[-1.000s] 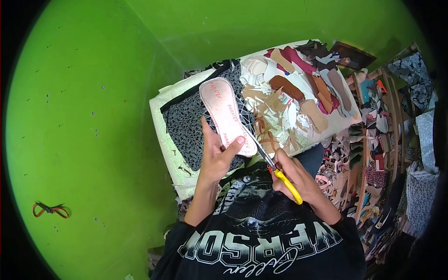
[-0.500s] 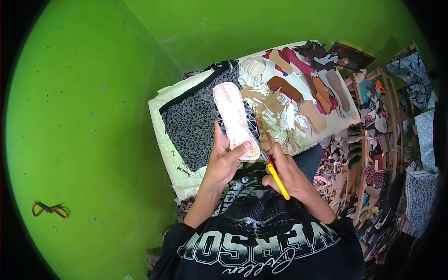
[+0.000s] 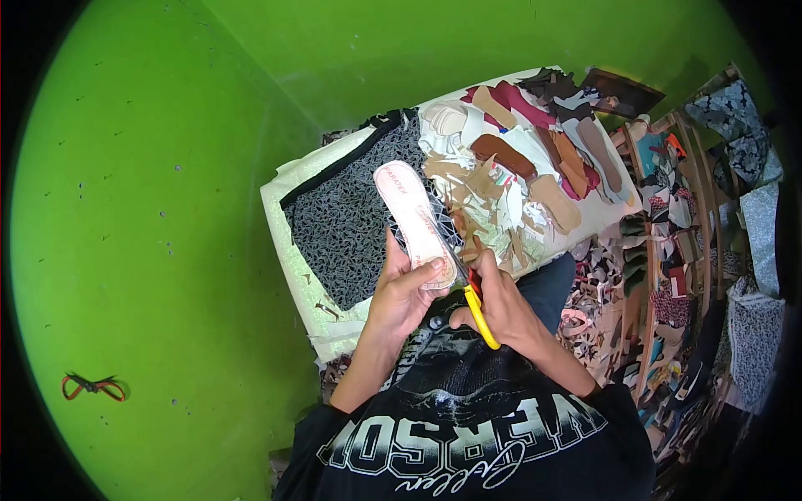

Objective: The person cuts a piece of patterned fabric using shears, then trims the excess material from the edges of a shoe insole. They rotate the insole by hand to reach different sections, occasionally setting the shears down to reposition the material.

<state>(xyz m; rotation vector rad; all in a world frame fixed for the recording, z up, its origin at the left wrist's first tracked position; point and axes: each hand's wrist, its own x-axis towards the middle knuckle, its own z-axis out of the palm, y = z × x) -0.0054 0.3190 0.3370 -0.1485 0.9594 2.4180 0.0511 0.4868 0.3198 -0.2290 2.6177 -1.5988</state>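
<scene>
A pinkish-white shoe insole [image 3: 408,203] printed with red PARATEX lettering is gripped near its lower end by my left hand [image 3: 401,299], the thumb lying on top. Black fabric with white lines [image 3: 448,224] sticks out from under the insole on both sides. My right hand [image 3: 508,307] holds scissors [image 3: 478,317] with yellow and red handles. Their blades point up and left along the insole's right edge, parted around the fabric there. The fingers in the handle loops are partly hidden.
On the table [image 3: 322,338] lies a grey-black patterned fabric sheet [image 3: 347,221]. To its right are brown and white offcuts [image 3: 489,200] and several insole-shaped pieces [image 3: 504,156]. A wooden shelf [image 3: 697,217] and heaped scraps [image 3: 597,288] fill the right side. Green walls stand left and behind.
The insole has tilted slightly, its top end shifting left and down. My right hand and the scissors have moved a little left, and the scissor handles look wider apart.
</scene>
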